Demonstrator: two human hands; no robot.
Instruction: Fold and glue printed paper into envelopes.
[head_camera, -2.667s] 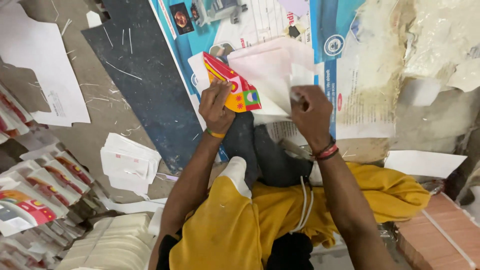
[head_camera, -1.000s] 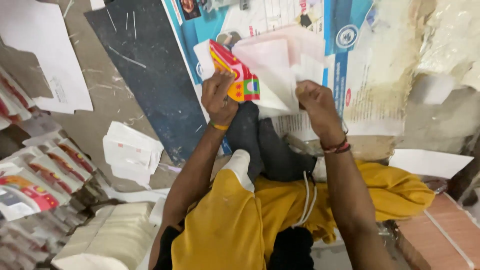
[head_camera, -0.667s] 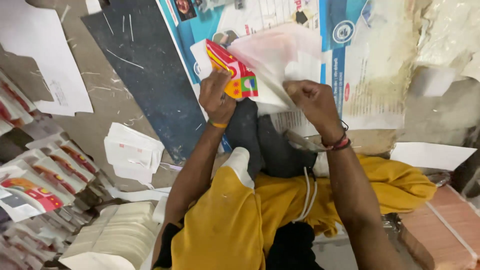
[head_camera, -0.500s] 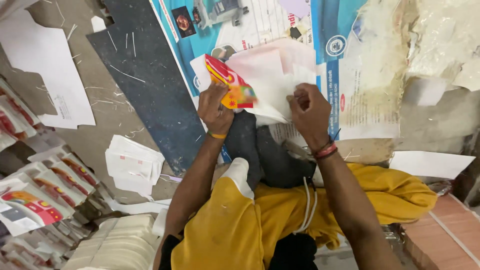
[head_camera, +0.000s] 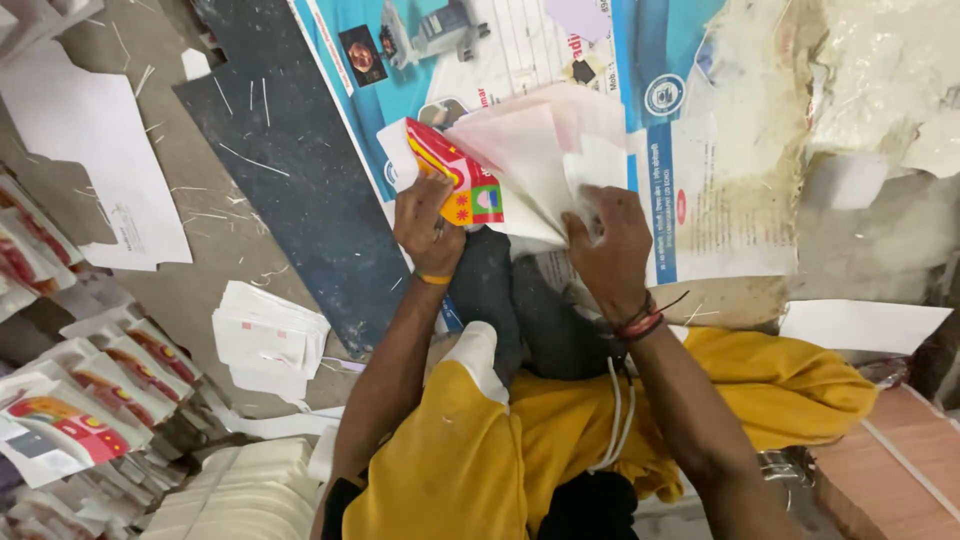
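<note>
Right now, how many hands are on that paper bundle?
2. The left hand grips the colourful printed end of the paper bundle; the right hand pinches its white sheets on the other side. No other hands are in view.

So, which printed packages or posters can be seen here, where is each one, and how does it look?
Printed paper bag: pinched by the left hand, red, yellow and green; its white inside is spread by the right hand.
Poster: flat on the floor under the bag, blue and white, with small pictures.
Printed bags: overlapping rows at far left, white with red and yellow.
Blank white pieces: small stack beside the left forearm.
</note>
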